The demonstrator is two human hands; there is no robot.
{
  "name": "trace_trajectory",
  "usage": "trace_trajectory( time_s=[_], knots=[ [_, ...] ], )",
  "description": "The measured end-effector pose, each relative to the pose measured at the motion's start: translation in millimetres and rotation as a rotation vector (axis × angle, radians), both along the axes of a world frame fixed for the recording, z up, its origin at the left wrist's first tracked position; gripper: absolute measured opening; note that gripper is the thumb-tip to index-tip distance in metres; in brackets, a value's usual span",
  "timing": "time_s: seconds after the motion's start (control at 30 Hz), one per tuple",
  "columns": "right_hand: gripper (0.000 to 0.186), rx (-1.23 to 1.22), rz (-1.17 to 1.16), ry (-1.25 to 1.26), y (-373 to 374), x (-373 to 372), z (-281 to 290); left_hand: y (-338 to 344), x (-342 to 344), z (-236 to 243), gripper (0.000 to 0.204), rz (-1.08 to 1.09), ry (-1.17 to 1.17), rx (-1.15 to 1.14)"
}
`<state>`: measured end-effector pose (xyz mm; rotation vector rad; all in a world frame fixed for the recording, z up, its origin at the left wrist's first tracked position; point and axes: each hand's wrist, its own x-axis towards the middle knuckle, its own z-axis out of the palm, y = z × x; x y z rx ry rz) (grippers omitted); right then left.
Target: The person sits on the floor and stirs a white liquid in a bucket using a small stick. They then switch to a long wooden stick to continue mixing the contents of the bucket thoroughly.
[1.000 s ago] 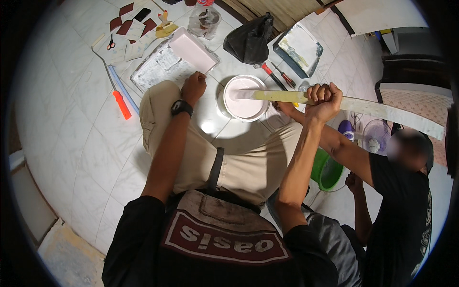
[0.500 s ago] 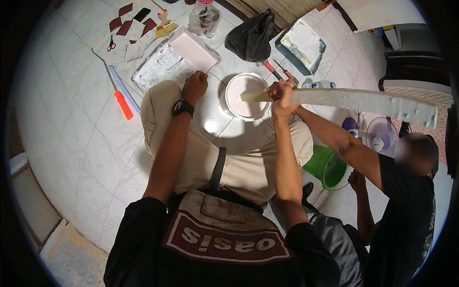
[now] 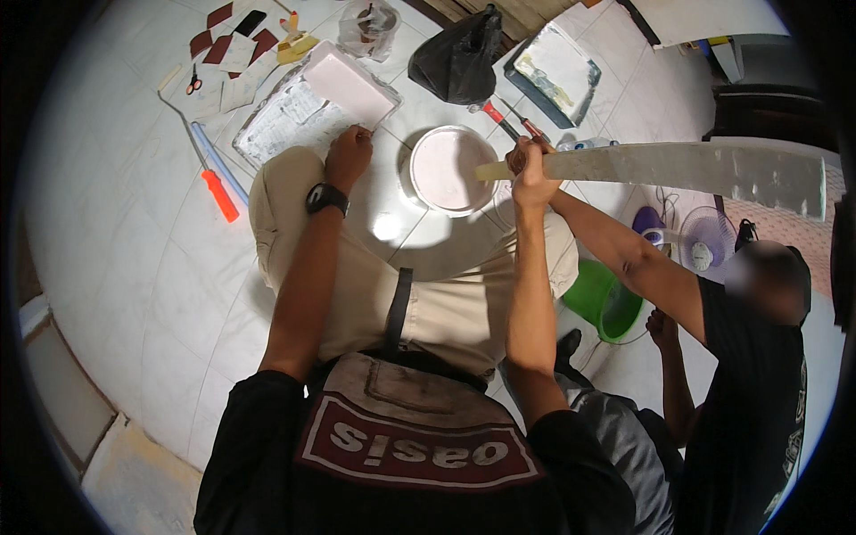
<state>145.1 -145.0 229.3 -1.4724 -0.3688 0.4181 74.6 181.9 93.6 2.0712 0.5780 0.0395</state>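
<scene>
A floor of white, grey-veined tiles (image 3: 169,294) spreads under everything. On the right crouches a co-worker in a black T-shirt (image 3: 749,410), one arm stretched towards the person's right hand (image 3: 535,183), the far end of that arm largely hidden behind it. A long, flat, whitish strip with a yellowish near end (image 3: 687,168) stretches from that hand off to the right; the hand is closed firmly around it close to the yellowish end, whose tip hangs at the right rim of a round white tub of pale pink paint (image 3: 453,211). Beyond the left knee lies a white-smeared paint tray with pale pink paint in its well (image 3: 285,125). A dark-edged tray with a whitish inside (image 3: 535,96) sits near a knotted black plastic bag (image 3: 459,62), and a green plastic bucket (image 3: 593,299) leans near the right knee. The left hand (image 3: 349,156) rests by the left knee, just beside the paint tray, fingers curled in; whether anything is inside them, I cannot tell. Small orange-handled scissors (image 3: 193,85) lie at upper left.
</scene>
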Motion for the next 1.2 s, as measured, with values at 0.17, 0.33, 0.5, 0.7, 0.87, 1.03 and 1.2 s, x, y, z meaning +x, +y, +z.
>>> trace_trajectory(
  time_s=[0.17, 0.33, 0.5, 0.7, 0.87, 1.03, 1.2],
  knots=[
    [0.034, -0.001, -0.461, -0.012, 44.7, -28.7, 25.5, 3.7, 1.6, -2.4, 0.026, 0.02, 0.041, -0.077],
    [0.024, -0.117, -0.302, 0.089, 34.7, -13.8, 22.8, 4.7, 2.1, -8.6, 0.026, -0.015, -0.021, 0.003],
    [0.035, 0.145, -0.443, 0.153, 44.0, -0.7, 17.3, 1.3, 0.2, -0.7, 0.026, 0.026, 0.005, -0.065],
    [0.041, 0.253, -0.257, -0.132, 13.1, 20.5, -6.9, 2.1, -2.1, -0.9, 0.027, 0.024, -0.021, -0.065],
    [0.028, 0.036, 0.223, -0.222, -17.0, 34.6, 5.2, -1.9, 0.1, 4.4, 0.028, 0.007, -0.008, -0.027],
    [0.024, -0.147, -0.365, 0.012, 35.7, -15.9, 41.5, 0.9, 0.3, -0.3, 0.027, 0.004, -0.01, -0.044],
    [0.025, 0.1, -0.68, -0.055, 36.1, -37.1, 27.3, -1.5, 3.2, 0.6, 0.027, 0.001, 0.03, -0.028]
  ],
)
